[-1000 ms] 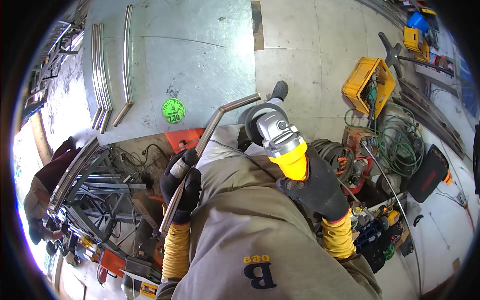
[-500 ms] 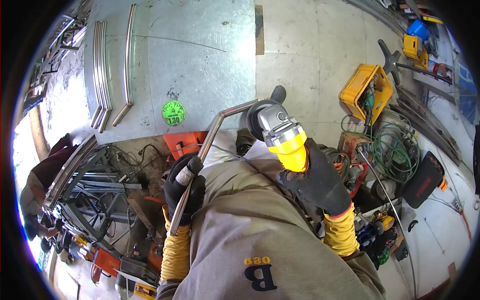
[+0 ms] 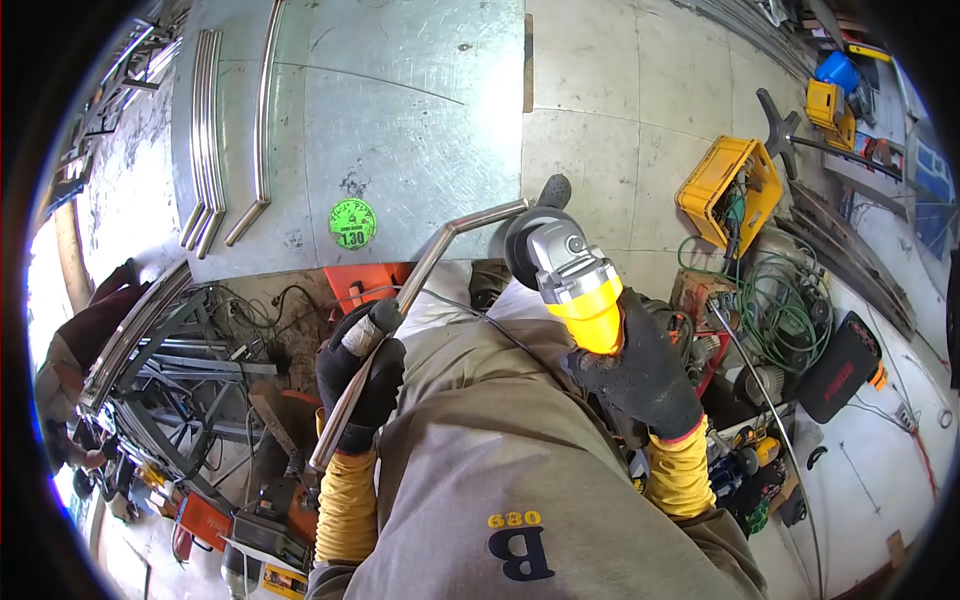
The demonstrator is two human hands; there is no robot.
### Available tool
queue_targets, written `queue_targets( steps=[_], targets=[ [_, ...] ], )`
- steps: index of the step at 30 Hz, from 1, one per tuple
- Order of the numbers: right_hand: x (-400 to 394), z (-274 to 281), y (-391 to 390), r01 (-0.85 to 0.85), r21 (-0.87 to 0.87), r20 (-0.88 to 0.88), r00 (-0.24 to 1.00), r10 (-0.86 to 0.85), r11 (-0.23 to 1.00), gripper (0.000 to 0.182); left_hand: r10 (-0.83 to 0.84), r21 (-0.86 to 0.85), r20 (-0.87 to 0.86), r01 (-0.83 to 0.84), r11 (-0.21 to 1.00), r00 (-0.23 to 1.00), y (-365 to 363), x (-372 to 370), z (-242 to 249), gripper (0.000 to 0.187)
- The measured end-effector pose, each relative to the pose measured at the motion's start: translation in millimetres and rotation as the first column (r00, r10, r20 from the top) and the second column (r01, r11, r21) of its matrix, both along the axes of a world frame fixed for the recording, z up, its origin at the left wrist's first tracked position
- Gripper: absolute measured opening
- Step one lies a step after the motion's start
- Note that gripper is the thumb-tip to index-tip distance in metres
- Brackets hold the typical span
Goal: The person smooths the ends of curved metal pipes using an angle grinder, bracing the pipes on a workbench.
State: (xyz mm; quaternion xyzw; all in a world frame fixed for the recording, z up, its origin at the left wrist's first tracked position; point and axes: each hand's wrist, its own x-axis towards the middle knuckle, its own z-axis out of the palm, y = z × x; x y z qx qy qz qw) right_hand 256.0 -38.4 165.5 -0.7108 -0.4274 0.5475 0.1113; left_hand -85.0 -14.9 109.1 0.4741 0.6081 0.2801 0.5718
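My left hand [image 3: 360,375], in a black glove, is wrapped around a bent shiny metal tube [image 3: 425,262]. The tube's lower end sticks out past my wrist, and its upper leg angles right toward the grinder. In my right black glove [image 3: 645,365] is the body of a yellow and silver angle grinder [image 3: 580,285]. The grinder's dark disc [image 3: 520,245] faces left, with the tube's far end [image 3: 522,206] right at its upper edge. Part of the grinder's yellow body is hidden by my right hand. A dark rounded shoe tip [image 3: 555,190] shows beyond the grinder.
A metal sheet [image 3: 400,120] ahead carries several bent tubes [image 3: 205,140] and a green round sticker [image 3: 352,224]. On the right are a yellow crate [image 3: 725,190], a coiled green hose [image 3: 785,310] and scattered tools. At far left another person [image 3: 75,370] bends beside metal frames.
My left hand and the tube have shifted slightly left, and the tube's lower end has swung left. The grinder has moved a little right and toward me. Both hands keep their grip.
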Motion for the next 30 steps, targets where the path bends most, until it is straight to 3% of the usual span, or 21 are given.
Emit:
queue_targets(
  steps=[3,9,11,15,18,20,21,22,24,25,26,28,30],
  targets=[
    [-1,-5,8,0.023,0.082,0.011,1.000,-0.024,0.996,0.064,0.037,-0.002,0.022,-0.037,0.999,0.999,-1,2,-2,0.036],
    [-2,0,11,-0.038,0.040,0.064,0.997,0.035,0.998,0.066,0.026,0.001,-0.009,-0.026,1.000,1.000,-1,1,0,0.039],
    [-1,3,6,-0.031,-0.044,0.029,0.999,0.032,0.999,0.073,0.058,-0.032,0.123,-0.055,0.998,0.991,-1,-1,0,0.039],
    [2,-1,0,-0.003,-0.031,-0.032,0.999,0.002,1.000,0.073,0.041,0.012,0.075,-0.042,0.999,0.996,2,0,0,0.039],
    [3,-1,4,0.010,0.028,-0.037,0.999,-0.009,1.000,0.073,0.019,-0.051,0.044,-0.017,0.999,0.999,1,-1,3,0.038],
    [3,-3,13,-0.019,-0.071,0.008,1.000,0.020,0.997,0.073,0.065,-0.072,0.066,-0.060,0.996,0.996,-4,0,-2,0.038],
    [3,-3,14,-0.019,-0.068,0.008,1.000,0.019,0.997,0.073,-0.043,0.112,-0.058,0.049,0.993,0.997,-6,-5,-14,0.039],
    [3,-3,15,-0.034,-0.056,0.025,0.999,0.035,0.998,0.073,-0.042,0.113,-0.059,0.048,0.992,0.997,-7,-5,-20,0.039],
    [2,-2,14,-0.051,-0.046,0.041,0.998,0.053,0.998,0.072,-0.121,0.353,-0.115,0.154,0.923,0.986,-7,-4,-25,0.040],
    [1,-2,13,-0.055,-0.022,0.047,0.997,0.056,0.998,0.072,-0.063,0.199,-0.030,0.068,0.978,0.998,-12,-2,-18,0.040],
    [0,0,11,-0.060,0.003,0.055,0.997,0.060,0.998,0.072,-0.060,0.199,-0.026,0.064,0.978,0.998,-14,0,-15,0.040],
    [0,1,6,-0.056,-0.009,0.054,0.997,0.056,0.998,0.072,0.054,-0.031,0.021,-0.053,0.998,0.998,-14,1,-10,0.036],
    [-1,2,3,-0.053,-0.021,0.052,0.997,0.054,0.998,0.072,0.038,-0.021,0.008,-0.037,0.999,0.999,-10,2,-8,0.034]
  ],
)
